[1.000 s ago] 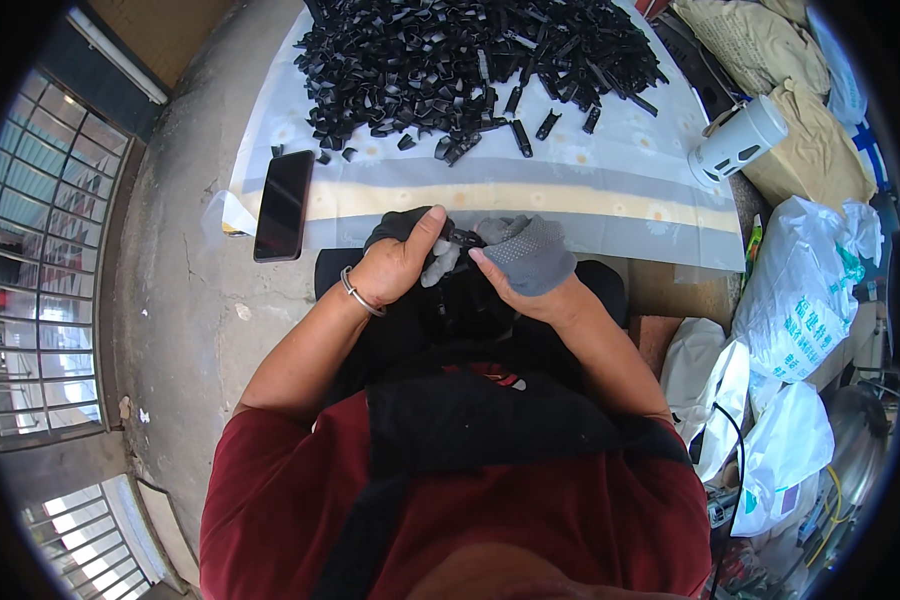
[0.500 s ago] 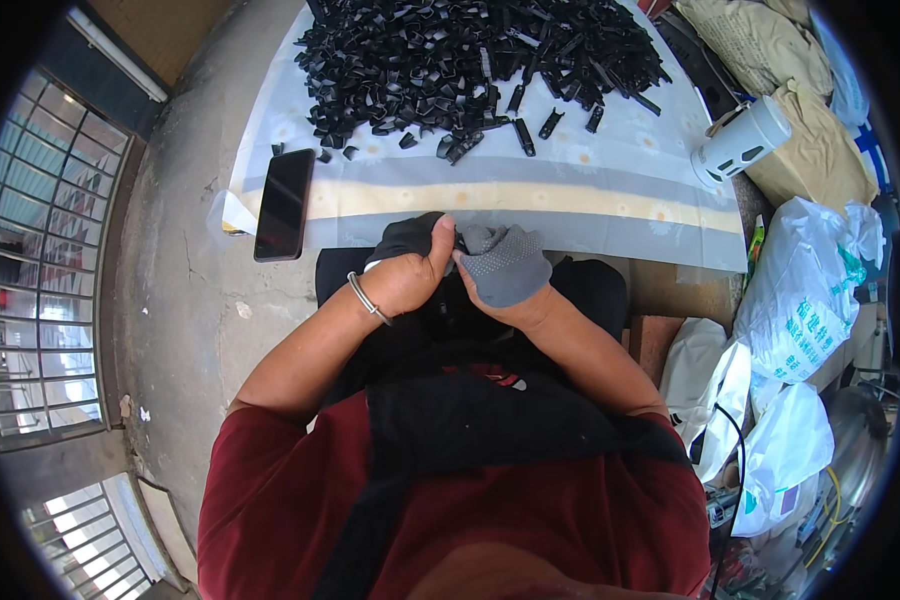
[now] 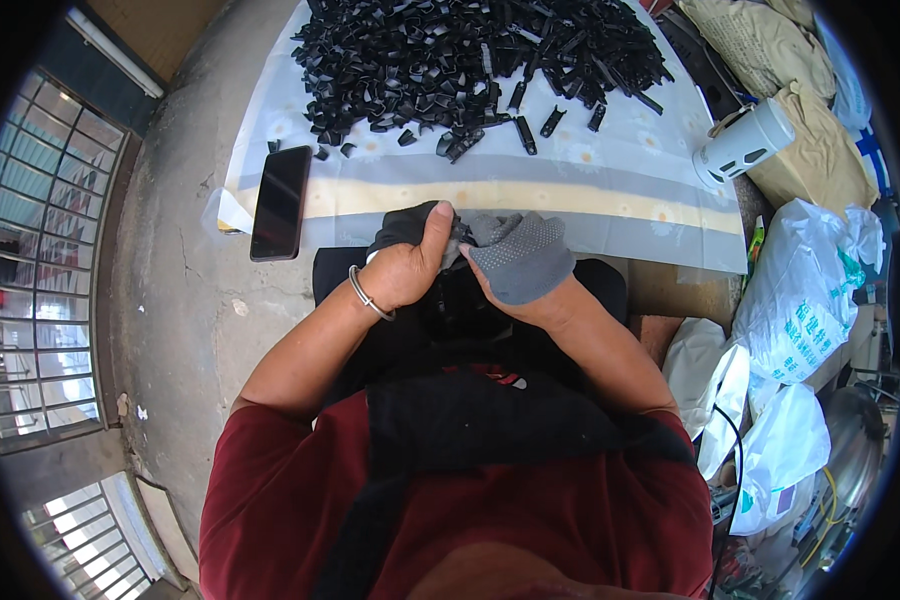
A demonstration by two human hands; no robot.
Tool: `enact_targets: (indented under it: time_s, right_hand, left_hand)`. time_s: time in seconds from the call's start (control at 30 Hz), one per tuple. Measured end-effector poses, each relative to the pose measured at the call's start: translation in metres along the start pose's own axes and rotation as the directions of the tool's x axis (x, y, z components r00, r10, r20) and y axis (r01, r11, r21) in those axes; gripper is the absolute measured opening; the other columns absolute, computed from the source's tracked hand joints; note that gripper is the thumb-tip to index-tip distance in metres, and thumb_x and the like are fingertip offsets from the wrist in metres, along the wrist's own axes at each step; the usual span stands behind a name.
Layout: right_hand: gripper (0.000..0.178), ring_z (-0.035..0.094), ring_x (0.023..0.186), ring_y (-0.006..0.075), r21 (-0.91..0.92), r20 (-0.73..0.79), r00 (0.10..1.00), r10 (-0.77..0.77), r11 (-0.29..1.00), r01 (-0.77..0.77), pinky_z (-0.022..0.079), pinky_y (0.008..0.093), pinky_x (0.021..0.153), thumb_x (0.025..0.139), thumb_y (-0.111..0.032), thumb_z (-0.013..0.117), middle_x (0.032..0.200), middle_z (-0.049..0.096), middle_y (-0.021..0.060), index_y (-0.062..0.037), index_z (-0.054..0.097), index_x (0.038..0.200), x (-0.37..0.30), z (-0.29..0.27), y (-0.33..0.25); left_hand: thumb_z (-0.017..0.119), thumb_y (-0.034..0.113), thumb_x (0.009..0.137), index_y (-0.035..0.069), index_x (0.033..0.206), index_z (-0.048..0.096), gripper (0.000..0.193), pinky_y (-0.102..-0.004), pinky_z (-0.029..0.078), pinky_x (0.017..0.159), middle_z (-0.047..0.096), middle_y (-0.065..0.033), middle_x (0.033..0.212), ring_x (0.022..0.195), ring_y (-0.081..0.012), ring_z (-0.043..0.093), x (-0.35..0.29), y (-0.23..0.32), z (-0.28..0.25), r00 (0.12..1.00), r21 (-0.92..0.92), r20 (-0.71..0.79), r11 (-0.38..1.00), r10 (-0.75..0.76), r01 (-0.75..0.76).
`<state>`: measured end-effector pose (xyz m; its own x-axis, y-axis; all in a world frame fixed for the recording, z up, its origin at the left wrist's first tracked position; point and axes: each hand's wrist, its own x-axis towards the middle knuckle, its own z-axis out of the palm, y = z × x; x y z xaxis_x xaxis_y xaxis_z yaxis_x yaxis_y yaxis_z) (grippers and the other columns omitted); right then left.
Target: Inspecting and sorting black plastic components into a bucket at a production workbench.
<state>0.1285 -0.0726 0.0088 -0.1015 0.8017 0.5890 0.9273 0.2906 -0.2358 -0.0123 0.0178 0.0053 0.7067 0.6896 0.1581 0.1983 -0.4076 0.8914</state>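
Note:
My left hand (image 3: pixel 410 258), in a dark glove with a bare thumb and a bangle at the wrist, is closed above my lap by the table's near edge. My right hand (image 3: pixel 520 260), in a grey dotted glove, is closed close beside it. Both sets of fingers curl round something small and dark between them; its shape is mostly covered. Beyond the hands, a large heap of small black plastic parts (image 3: pixel 400 70) lies on the flowered tablecloth (image 3: pixel 390 200). A few black clip-like pieces (image 3: pixel 525 135) lie loose at the heap's near side.
A dark phone (image 3: pixel 281 203) lies at the table's left edge. On the right stands a white tumbler (image 3: pixel 745 143), tilted in the view. Brown sacks (image 3: pixel 810 140) and white plastic bags (image 3: pixel 800 290) are piled past the table's right side. A barred window (image 3: pixel 50 260) is at far left.
My right hand has moved slightly right, so the gap between the hands is a little wider. My left thumb has risen slightly. The heap on the table looks unchanged.

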Motion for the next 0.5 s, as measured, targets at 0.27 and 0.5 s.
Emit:
enact_targets:
  time_s: [0.27,0.5]
  right_hand:
    - [0.024,0.055,0.082,0.0294,0.102,0.105,0.994,0.038,0.994,-0.049,0.044,0.0406,0.068,0.08,-0.028,0.053,0.089,0.06,0.01,-0.007,0.06,0.09,-0.018,0.019,0.001]
    - [0.04,0.054,0.091,0.0342,0.096,0.398,0.847,0.353,0.902,-0.421,0.043,0.0393,0.079,0.087,-0.039,0.043,0.095,0.059,0.0157,-0.0047,0.057,0.102,0.028,0.009,0.045]
  left_hand:
    - [0.035,0.03,0.092,-0.002,0.078,0.055,0.04,-0.04,0.043,0.065,0.058,-0.0211,0.074,0.072,-0.0375,0.055,-0.005,-0.007,-0.003,0.983,0.105,0.165,0.99,0.076,-0.094]
    - [0.043,0.038,0.087,0.003,0.096,0.058,0.039,-0.0378,0.045,0.074,0.06,-0.0174,0.09,0.085,-0.0319,0.058,0.044,-0.026,-0.03,0.999,0.579,-0.044,0.815,0.003,0.023]
